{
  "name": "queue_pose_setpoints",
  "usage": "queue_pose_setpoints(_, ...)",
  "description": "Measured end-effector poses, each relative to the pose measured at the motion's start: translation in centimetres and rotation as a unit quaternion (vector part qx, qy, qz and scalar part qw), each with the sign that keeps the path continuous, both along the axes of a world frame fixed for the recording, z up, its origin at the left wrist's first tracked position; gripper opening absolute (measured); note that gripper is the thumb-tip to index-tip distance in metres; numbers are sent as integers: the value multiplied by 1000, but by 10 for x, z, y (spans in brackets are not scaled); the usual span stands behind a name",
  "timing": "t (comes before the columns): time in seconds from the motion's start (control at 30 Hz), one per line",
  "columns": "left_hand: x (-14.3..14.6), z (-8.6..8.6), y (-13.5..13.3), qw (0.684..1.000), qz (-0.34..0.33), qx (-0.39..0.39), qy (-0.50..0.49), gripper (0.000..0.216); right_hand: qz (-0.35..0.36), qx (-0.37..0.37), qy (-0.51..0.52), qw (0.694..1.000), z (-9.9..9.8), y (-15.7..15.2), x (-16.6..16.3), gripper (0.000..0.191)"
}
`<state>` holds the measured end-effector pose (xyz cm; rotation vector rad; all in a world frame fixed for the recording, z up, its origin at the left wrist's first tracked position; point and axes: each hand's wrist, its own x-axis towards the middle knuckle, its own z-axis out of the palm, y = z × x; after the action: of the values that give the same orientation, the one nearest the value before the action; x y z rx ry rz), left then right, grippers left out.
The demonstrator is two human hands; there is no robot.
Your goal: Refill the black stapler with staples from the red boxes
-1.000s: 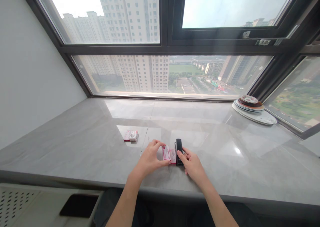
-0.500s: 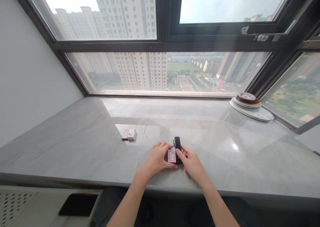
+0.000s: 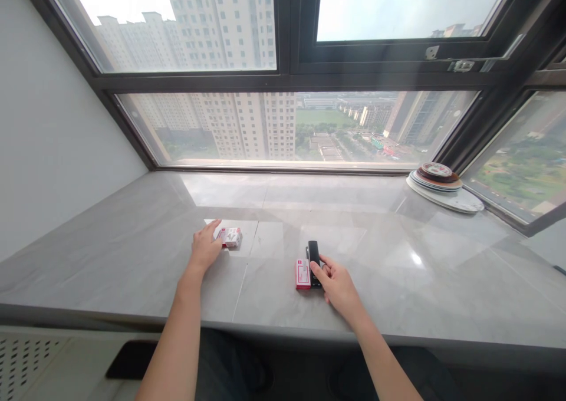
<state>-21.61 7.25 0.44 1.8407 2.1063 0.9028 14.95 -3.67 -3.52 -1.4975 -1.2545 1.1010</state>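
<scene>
My right hand [image 3: 338, 284] grips a black stapler [image 3: 313, 252] that rests on the grey counter, its thumb over the near part. Against the stapler's left side lies a small red-and-white box [image 3: 303, 274], with no left-hand fingers on it. Farther left, my left hand [image 3: 206, 246] is at the left end of two other items, a small white box [image 3: 233, 236] and a flat red-and-white box partly covered by the hand. Its fingers are stretched forward and its thumb is apart from them. Whether the thumb touches the flat box is hard to see.
A stack of plates and round lids [image 3: 435, 183] stands at the back right corner by the window frame [image 3: 283, 81]. The counter's [image 3: 398, 295] front edge runs just before my body. A dark flat object [image 3: 131, 360] lies below the counter at lower left.
My left hand has let go of the red-and-white box beside the stapler and moved left to the other boxes. My right hand and the stapler have hardly moved.
</scene>
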Motion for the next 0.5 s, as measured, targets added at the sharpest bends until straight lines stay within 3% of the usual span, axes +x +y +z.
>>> queue_pose_setpoints(0.1,-27,-11,-4,998,-38,-41,5,55,1,-4,0,1000,0,0,0,70)
queue_pose_setpoints(0.27,-42,-28,-49,992,-98,-77,30,59,2,-4,-1,1000,0,0,0,69)
queue_pose_setpoints(0.37,-19,-23,-80,992,-105,-63,15,54,1,-10,2,1000,1,-1,-1,70)
queue_pose_setpoints(0.5,55,-5,-101,976,-191,-44,-99,60,9,-13,8,1000,1,-1,-1,72)
